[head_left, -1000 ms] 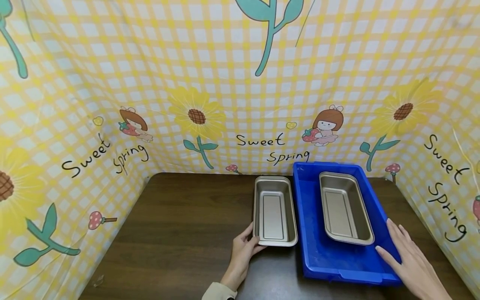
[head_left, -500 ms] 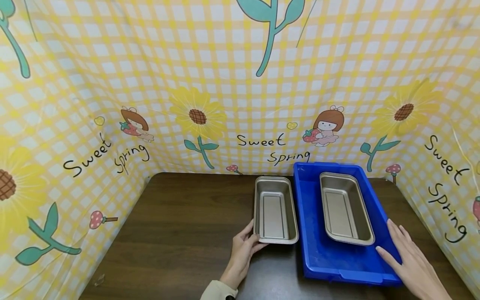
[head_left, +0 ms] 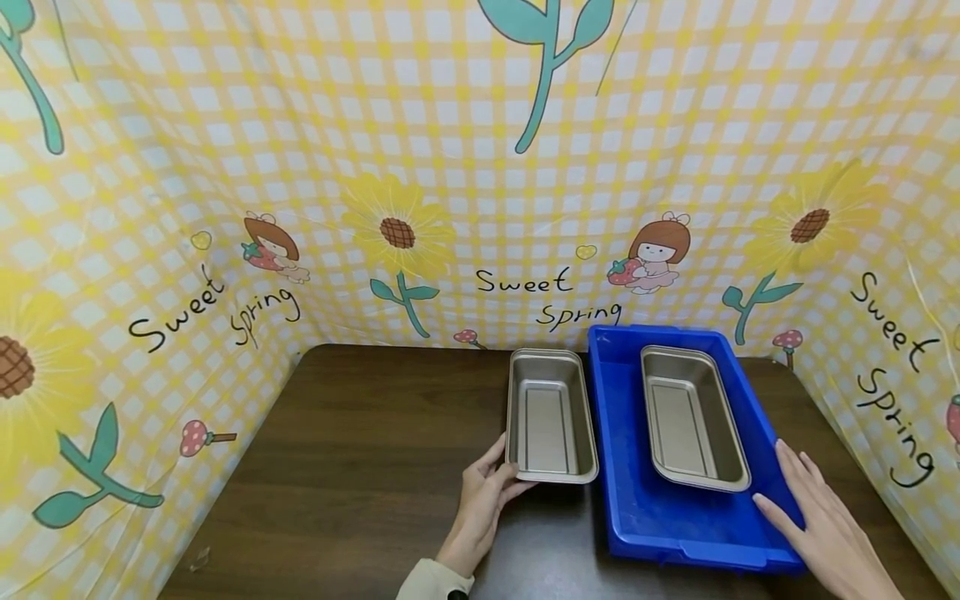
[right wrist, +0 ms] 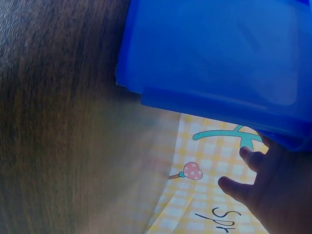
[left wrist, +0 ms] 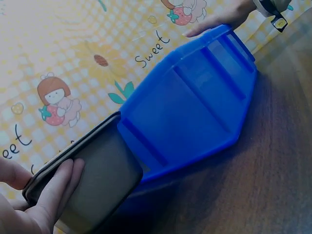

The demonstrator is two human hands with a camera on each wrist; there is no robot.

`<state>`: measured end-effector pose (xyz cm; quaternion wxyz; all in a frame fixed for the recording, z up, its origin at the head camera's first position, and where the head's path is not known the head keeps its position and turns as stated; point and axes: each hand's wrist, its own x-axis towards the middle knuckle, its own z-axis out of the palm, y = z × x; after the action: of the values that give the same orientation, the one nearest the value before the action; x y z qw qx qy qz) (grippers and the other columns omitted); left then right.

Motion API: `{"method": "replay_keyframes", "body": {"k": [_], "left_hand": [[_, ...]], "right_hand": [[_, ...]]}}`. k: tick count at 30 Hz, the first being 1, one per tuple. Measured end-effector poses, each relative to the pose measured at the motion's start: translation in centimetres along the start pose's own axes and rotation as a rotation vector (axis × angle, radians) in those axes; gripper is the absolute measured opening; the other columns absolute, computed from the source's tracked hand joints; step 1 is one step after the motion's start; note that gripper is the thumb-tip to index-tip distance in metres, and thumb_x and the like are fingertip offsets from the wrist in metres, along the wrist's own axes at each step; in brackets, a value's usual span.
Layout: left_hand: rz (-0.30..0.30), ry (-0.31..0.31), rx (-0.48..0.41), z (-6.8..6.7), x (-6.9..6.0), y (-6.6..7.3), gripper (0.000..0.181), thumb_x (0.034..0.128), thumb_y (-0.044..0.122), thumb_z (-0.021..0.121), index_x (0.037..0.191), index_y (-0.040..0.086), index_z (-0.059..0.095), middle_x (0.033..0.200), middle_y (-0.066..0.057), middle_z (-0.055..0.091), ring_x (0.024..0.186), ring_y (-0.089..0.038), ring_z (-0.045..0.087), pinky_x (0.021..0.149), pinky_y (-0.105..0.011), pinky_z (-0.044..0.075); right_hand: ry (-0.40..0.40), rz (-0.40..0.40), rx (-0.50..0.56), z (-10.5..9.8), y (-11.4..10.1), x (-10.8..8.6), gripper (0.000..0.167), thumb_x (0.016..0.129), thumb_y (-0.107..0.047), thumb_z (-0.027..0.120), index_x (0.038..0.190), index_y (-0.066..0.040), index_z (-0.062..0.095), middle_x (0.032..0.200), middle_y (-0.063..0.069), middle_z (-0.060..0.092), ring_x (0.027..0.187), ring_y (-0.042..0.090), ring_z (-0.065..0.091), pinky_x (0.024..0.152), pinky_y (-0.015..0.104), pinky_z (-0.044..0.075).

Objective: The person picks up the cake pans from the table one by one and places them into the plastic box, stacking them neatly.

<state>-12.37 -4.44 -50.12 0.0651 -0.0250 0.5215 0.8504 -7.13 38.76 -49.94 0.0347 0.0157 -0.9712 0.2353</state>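
Thumb on the rim and fingers against the outside, my left hand (head_left: 476, 508) grips the near left corner of a metal loaf pan (head_left: 546, 421). The left wrist view shows this pan (left wrist: 105, 180) tilted, with its outer side and base facing the camera. Just right of it is a blue tray (head_left: 624, 483), holding a second loaf pan (head_left: 678, 425). My right hand (head_left: 832, 521) rests along the tray's right wall near the front corner, fingers extended. In the right wrist view the tray (right wrist: 214, 53) partly hides that hand (right wrist: 278, 183).
A dark wooden table (head_left: 360, 442) lies under everything. Patterned yellow check cloth (head_left: 450, 100) surrounds its back and sides. A small clear scrap (head_left: 199, 559) lies near the table's left edge.
The gripped pan and my left hand have shifted slightly away from me, the pan's near end rising a little in view. My right hand, the tray and the second pan hold their places.
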Motion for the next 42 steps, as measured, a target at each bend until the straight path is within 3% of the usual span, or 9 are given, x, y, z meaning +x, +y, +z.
{"method": "replay_keyframes", "body": {"k": [11,31,42], "left_hand": [[0.021,-0.018,-0.004,0.6,-0.4,1.4,0.068,0.0951,-0.009,0.050,0.160,-0.012,0.028,0.159,-0.040,0.033,0.127,-0.038,0.060,0.099,-0.043,0.061],[0.055,-0.042,-0.006,1.6,-0.6,2.9,0.067,0.0949,-0.009,0.051,0.158,-0.013,0.031,0.162,-0.037,0.032,0.131,-0.040,0.057,0.095,-0.040,0.062],[0.067,-0.072,-0.029,3.2,-0.4,3.4,0.066,0.0958,-0.009,0.052,0.159,-0.011,0.033,0.160,-0.035,0.037,0.120,-0.036,0.065,0.095,-0.042,0.063]], "right_hand": [[0.021,-0.013,-0.005,0.1,0.0,-0.1,0.089,0.110,-0.046,0.052,0.169,-0.006,-0.001,0.170,0.034,0.010,0.158,0.051,-0.006,0.121,0.078,-0.002],[-0.036,0.026,0.002,-0.2,-0.1,0.2,0.092,0.110,-0.051,0.049,0.168,-0.005,-0.005,0.170,0.035,0.006,0.156,0.054,-0.007,0.116,0.084,0.005],[0.022,-0.014,-0.003,0.1,-0.1,-0.2,0.089,0.110,-0.046,0.053,0.169,-0.006,-0.001,0.171,0.032,0.008,0.158,0.050,-0.007,0.121,0.078,-0.002]]}}
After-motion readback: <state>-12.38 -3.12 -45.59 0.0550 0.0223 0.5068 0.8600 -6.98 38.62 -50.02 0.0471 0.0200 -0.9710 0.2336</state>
